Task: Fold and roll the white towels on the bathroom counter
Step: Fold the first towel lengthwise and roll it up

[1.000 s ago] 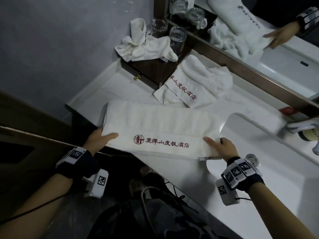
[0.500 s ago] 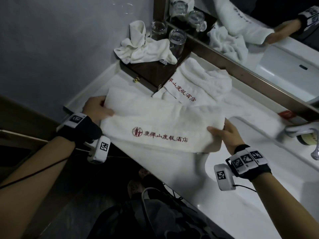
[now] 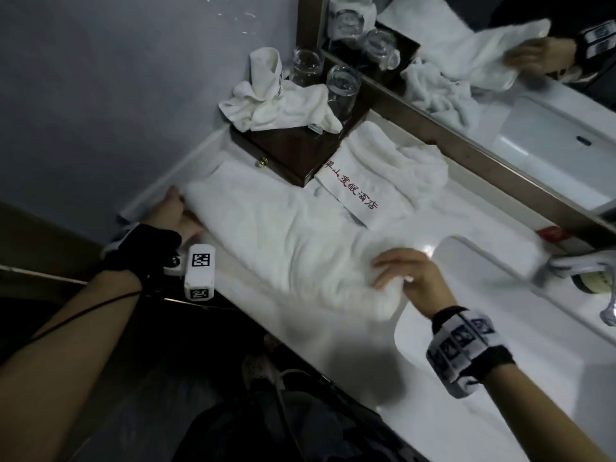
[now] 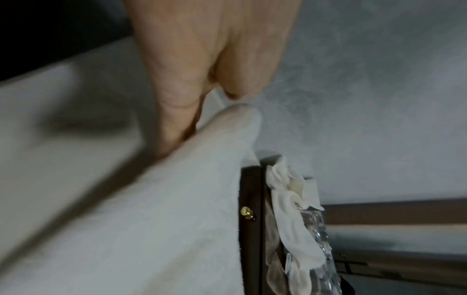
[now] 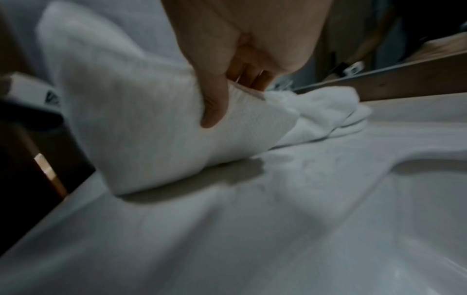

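The white worktop (image 3: 213, 331) runs along a mirrored wall, with a basin sunk into its right part. A large white towel (image 3: 283, 235) lies spread and rumpled across its left part, reaching from the wall edge almost to the basin. Behind it, a second white towel (image 3: 393, 175) with red lettering lies bunched against the mirror frame. In the back corner stands a dark wooden box (image 3: 293, 151) with a brass knob, touching the lettered towel. A small red item (image 3: 551, 233) lies by the mirror frame beside the basin.
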Demonstrator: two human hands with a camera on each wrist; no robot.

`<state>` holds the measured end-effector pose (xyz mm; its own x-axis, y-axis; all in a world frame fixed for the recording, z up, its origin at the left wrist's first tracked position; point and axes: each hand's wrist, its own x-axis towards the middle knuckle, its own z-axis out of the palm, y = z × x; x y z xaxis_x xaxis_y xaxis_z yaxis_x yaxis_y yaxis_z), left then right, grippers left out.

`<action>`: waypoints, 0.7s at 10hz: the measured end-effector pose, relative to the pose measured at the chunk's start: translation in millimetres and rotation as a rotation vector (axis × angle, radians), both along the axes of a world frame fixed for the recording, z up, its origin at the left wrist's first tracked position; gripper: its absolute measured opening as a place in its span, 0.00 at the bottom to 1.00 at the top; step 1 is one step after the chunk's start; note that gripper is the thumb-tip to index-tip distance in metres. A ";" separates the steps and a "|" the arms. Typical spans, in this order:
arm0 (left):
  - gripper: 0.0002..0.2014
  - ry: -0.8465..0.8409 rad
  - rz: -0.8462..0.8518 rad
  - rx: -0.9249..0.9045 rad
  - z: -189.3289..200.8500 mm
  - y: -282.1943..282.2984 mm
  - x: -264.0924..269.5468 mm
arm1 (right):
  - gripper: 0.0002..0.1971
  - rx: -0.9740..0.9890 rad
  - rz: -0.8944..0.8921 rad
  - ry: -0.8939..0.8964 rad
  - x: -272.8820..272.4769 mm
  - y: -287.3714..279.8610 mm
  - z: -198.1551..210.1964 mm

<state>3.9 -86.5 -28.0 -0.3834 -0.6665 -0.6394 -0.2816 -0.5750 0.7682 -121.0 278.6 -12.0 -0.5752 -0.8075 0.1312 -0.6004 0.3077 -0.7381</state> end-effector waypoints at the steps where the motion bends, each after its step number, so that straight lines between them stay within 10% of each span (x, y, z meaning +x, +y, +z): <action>1: 0.29 -0.114 -0.070 0.024 -21.1 10.6 9.7 | 0.26 0.170 0.097 0.040 13.4 1.2 -16.8; 4: 0.27 -0.172 -0.417 -0.875 1.9 -2.9 6.8 | 0.26 0.456 0.269 -0.093 28.3 8.0 -31.5; 5: 0.34 -0.374 -0.586 -1.046 2.6 22.7 15.6 | 0.20 0.481 0.321 -0.026 44.2 -7.2 -29.9; 7: 0.30 -0.141 -1.232 -1.133 -28.4 132.7 69.0 | 0.17 0.349 0.270 0.151 70.4 -25.7 -46.9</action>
<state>72.9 46.2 -56.4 -0.9768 -0.1501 -0.1525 -0.2097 0.8132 0.5429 -50.6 252.9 -58.8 -0.3332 -0.9366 -0.1086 -0.7862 0.3396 -0.5163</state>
